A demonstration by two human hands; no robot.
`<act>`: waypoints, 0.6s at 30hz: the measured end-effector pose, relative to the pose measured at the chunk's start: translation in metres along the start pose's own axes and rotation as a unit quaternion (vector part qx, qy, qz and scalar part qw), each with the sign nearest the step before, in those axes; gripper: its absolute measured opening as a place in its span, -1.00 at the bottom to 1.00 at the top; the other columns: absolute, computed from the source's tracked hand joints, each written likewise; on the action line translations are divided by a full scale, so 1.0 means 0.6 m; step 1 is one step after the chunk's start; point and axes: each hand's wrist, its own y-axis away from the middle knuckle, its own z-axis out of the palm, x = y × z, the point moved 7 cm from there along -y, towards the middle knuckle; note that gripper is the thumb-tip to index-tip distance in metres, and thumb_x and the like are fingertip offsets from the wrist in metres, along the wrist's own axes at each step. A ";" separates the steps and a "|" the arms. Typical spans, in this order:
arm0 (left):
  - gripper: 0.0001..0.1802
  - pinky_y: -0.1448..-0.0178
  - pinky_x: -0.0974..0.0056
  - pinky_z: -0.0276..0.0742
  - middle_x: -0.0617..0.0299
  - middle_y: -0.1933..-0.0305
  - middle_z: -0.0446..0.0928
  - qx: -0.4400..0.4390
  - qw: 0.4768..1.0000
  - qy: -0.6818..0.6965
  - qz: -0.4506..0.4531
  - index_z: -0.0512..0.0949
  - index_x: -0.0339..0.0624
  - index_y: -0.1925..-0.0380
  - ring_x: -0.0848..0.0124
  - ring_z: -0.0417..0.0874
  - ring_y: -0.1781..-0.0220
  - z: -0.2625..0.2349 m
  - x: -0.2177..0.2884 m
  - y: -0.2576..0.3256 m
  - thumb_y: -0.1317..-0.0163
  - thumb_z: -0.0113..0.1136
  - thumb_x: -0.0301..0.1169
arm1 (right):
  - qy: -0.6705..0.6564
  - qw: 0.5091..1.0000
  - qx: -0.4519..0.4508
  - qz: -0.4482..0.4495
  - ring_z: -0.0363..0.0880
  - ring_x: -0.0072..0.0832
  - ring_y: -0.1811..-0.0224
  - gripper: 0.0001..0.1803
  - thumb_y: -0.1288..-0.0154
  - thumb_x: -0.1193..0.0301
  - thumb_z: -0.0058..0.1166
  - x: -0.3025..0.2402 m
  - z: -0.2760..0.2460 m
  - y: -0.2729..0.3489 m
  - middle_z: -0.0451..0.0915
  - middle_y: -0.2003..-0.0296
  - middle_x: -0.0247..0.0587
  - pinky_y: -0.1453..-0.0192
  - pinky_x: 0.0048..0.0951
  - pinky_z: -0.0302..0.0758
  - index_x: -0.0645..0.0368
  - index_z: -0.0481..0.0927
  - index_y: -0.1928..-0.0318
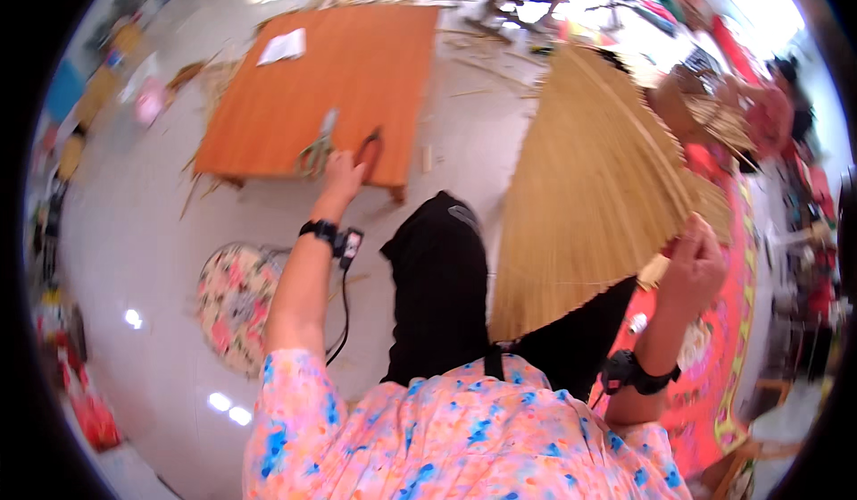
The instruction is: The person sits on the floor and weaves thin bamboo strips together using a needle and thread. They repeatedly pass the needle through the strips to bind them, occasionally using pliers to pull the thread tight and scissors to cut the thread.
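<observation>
"Scissors (325, 137), red tool (375, 145) and sheet (580, 196): please, how do they lie, from left to right?"

"First the scissors, on the near part of the orange worktop (375, 62). They are just to the left of the fingers of the left hand (343, 175), and the blades point forward, leaning a little to the right."

"And on the other side of these fingers?"

"The red tool, just to the right, near the worktop edge. So the left hand is between the two, and it is the nearer hand to both. Whether its fingers grip one of them I cannot tell, because of the blur."

"Where is the sheet, then?"

"Well to the right of the worktop, partly above the right leg (585, 339). Its long axis goes from near to far. The fingers of the right hand (699, 263) pinch it at its right corner, so most of the sheet is to the left of them."

"Could you count for me, again from the left?"

"One floral cushion (234, 299) on the floor (165, 259), one white paper (282, 46), one worktop, one pair of scissors, one red tool, one sheet. The pale strips on the floor I cannot count surely."
</observation>
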 end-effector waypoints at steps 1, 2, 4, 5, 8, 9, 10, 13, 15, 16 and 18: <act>-0.60 -0.14 0.00 0.44 -0.08 -0.02 0.48 -0.004 0.999 0.023 0.032 0.49 -0.26 0.14 -0.01 0.50 -0.08 0.025 0.005 -0.007 -0.14 0.24 -0.19 | 0.025 0.999 -0.004 -0.019 0.50 -0.63 0.58 -0.64 -0.44 0.22 -0.03 -0.012 0.002 -0.004 0.51 0.64 -0.32 0.46 -0.51 0.41 0.29 0.65 0.23; -0.59 -0.14 -0.01 0.44 -0.03 -0.04 0.49 -0.006 0.998 0.060 0.018 0.50 -0.19 0.08 0.03 0.49 -0.11 0.054 0.000 -0.013 -0.14 0.24 -0.18 | 0.043 0.999 -0.004 -0.015 0.48 -0.64 0.59 -0.65 -0.44 0.23 -0.02 -0.024 0.004 -0.004 0.49 0.67 -0.34 0.48 -0.50 0.39 0.28 0.65 0.23; -0.56 -0.14 0.00 0.42 -0.11 0.11 0.55 -0.014 0.999 0.028 0.022 0.55 -0.24 0.04 -0.03 0.52 -0.02 0.032 0.077 -0.023 -0.14 0.23 -0.20 | 0.026 0.999 -0.017 -0.008 0.36 -0.66 0.66 -0.69 -0.41 0.27 0.02 -0.026 0.012 0.000 0.40 0.73 -0.33 0.58 -0.46 0.28 0.28 0.64 0.32; -0.55 -0.10 -0.03 0.42 -0.07 0.15 0.55 -0.014 1.000 -0.011 0.020 0.56 -0.20 0.04 0.00 0.51 0.00 0.032 0.053 -0.026 -0.12 0.25 -0.19 | 0.023 0.998 -0.012 -0.064 0.30 -0.64 0.70 -0.71 -0.37 0.29 0.06 -0.059 0.016 -0.004 0.35 0.75 -0.23 0.62 -0.42 0.21 0.28 0.63 0.35; -0.62 -0.06 -0.03 0.42 -0.06 0.14 0.51 0.028 0.997 -0.074 0.011 0.55 -0.19 0.18 -0.01 0.51 0.05 0.058 0.009 -0.026 -0.11 0.29 -0.17 | -0.001 0.999 -0.029 -0.036 0.57 -0.15 0.60 -0.69 -0.29 0.26 0.11 -0.066 0.027 -0.001 0.52 0.62 0.02 0.52 -0.27 0.45 0.32 0.63 0.26; -0.62 0.00 -0.06 0.43 -0.03 0.17 0.50 0.017 0.996 -0.079 0.033 0.54 -0.18 0.15 -0.03 0.51 0.08 0.097 0.031 -0.036 -0.13 0.27 -0.17 | 0.011 0.999 -0.031 -0.041 0.57 -0.17 0.60 -0.69 -0.28 0.29 0.13 -0.067 0.013 -0.002 0.56 0.59 0.01 0.53 -0.30 0.45 0.36 0.62 0.22; -0.62 0.06 -0.09 0.44 -0.01 0.20 0.49 0.015 0.994 -0.099 0.035 0.52 -0.16 0.12 -0.05 0.52 0.12 0.108 0.011 -0.047 -0.15 0.25 -0.18 | 0.001 0.999 -0.024 -0.040 0.57 -0.18 0.61 -0.69 -0.28 0.30 0.13 -0.068 0.007 -0.002 0.55 0.59 0.02 0.53 -0.30 0.45 0.37 0.62 0.22; -0.72 0.28 0.01 0.48 0.18 0.43 0.47 -0.113 0.993 -0.007 -0.024 0.53 -0.16 0.27 0.13 0.56 0.32 0.167 -0.083 -0.088 -0.23 0.14 -0.18 | -0.052 0.996 0.006 -0.076 0.56 -0.19 0.62 -0.71 -0.27 0.33 0.14 -0.066 0.011 0.009 0.54 0.61 0.01 0.53 -0.32 0.45 0.39 0.62 0.24; -0.75 0.38 0.13 0.45 0.31 0.51 0.41 -0.159 0.907 0.360 -0.151 0.51 -0.09 0.39 0.30 0.53 0.42 0.183 -0.050 -0.074 -0.27 0.08 -0.16 | -0.024 0.996 0.015 -0.085 0.55 -0.18 0.63 -0.71 -0.27 0.33 0.14 -0.065 0.001 0.010 0.53 0.62 0.01 0.54 -0.31 0.43 0.38 0.62 0.23; -0.74 0.44 0.19 0.43 0.38 0.55 0.38 -0.169 0.813 0.514 -0.218 0.50 -0.06 0.44 0.39 0.51 0.46 0.167 -0.034 -0.048 -0.29 0.04 -0.15 | -0.020 0.996 0.008 -0.083 0.55 -0.18 0.63 -0.71 -0.27 0.33 0.14 -0.064 0.007 0.016 0.53 0.62 0.00 0.55 -0.31 0.43 0.38 0.62 0.23; -0.73 0.46 0.35 0.37 0.45 0.51 0.35 -0.150 0.690 0.667 -0.238 0.45 0.04 0.48 0.58 0.46 0.44 0.066 0.056 -0.009 -0.33 0.02 -0.11 | -0.030 0.996 -0.001 -0.081 0.53 -0.16 0.63 -0.71 -0.28 0.32 0.13 -0.068 0.018 0.013 0.51 0.64 0.00 0.54 -0.27 0.41 0.36 0.63 0.25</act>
